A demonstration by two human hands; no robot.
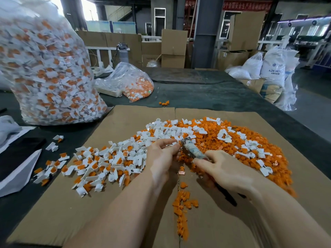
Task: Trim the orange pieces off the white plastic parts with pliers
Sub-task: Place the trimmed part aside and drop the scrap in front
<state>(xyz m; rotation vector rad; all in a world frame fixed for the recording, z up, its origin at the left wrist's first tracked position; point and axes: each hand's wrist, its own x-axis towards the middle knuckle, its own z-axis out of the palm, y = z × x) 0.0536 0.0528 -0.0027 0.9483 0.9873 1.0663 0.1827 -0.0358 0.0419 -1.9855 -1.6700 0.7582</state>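
Head view. A tall clear plastic sack [48,72], bulging and crinkled, stands at my far left on the table [206,90]; it is packed with white plastic parts that carry orange pieces. Behind it a smaller clear bag [132,81] lies slumped on its side, holding mostly orange bits with a few white ones. A flat sheet of brown cardboard [89,203], creased down the middle, covers the dark table surface in front of me. On it, to the left, lie untrimmed white plastic parts [100,163], angular and glossy, many with round orange inserts. To the right spreads a heap of orange pieces [223,145], small and matte, mixed with trimmed white parts. A thin trail of orange scraps [182,208] runs between my forearms. My left hand [161,154] pinches a small white part at its fingertips, touching the pliers' tip. My right hand [225,169] has its grip curled round the pliers [192,151], whose worn metal head points up-left and whose dark handle juts below the palm. Cardboard boxes [173,47] and white sacks [272,63] stand beyond the table.
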